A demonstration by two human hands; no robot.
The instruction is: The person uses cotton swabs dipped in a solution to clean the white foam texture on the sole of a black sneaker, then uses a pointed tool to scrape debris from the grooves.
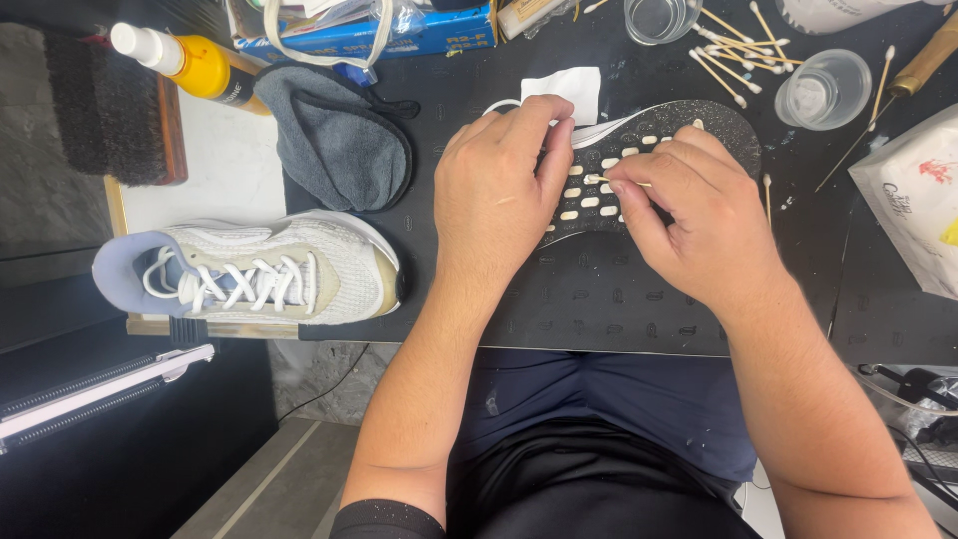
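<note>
**Cotton swab on the upturned sole**

Right hand (699, 215) first: its grip is pinched narrow, thumb and fingertips closed on a thin cotton swab (611, 182), the white tip pointing left and touching the pale studs of the shoe sole (689, 125). That shoe lies sole-up on the black mat (599, 299), dark speckled tread facing the camera, heel end to the right, well up the middle of the worktop.

Left hand (499, 190) is clamped over the shoe's toe end, fingers curled down over the top edge, thumb along the near side, holding it flat against the mat. Knuckles up, wrist straight, forearm running back toward the body. The right forearm comes in from the lower right at a slant, hand arched over the sole.

Around them: a second white sneaker (259, 269) sits upright on its sole at the left, laces showing, on a light board (215, 170). Just beside it a grey cloth (334, 140) lies bunched, and above that a yellow spray bottle (190, 62) is lying on its side. A dark brush (110, 110) sits at far left. Top right, loose cotton swabs (733, 55) are scattered between two clear plastic cups (823, 90). A white bag (913, 200) lies at the right edge.
</note>
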